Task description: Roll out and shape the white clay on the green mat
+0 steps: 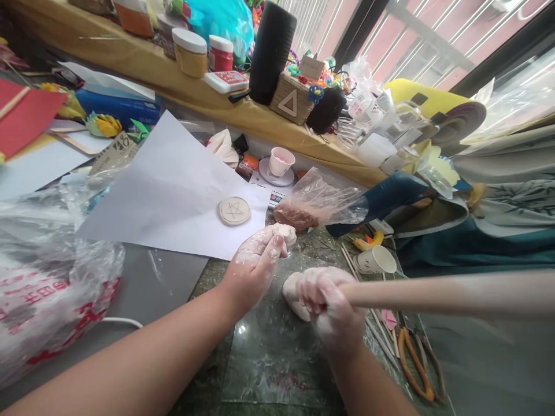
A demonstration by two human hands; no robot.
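Observation:
A small lump of pale clay (287, 232) sits pinched in my left hand (255, 263), which is smeared with white. My right hand (332, 300), whitened too, is wrapped round one end of a wooden rolling pin (433, 293) that reaches out to the right edge and is blurred there. Just left of that fist lies a larger lump of clay (295, 297), partly hidden by the fingers, on a clear, smudged sheet (277, 364). Beyond my left hand, a round clay disc (234, 211) with a star cut into it rests on white paper (173, 185).
A plastic bag of brown material (303, 211) lies behind my hands, near a paper cup (281, 162) on a saucer. To the right are another paper cup (377, 260) and orange-handled scissors (414, 364). A crumpled plastic bag (56, 289) fills the left. Jars (189, 52) line the ledge.

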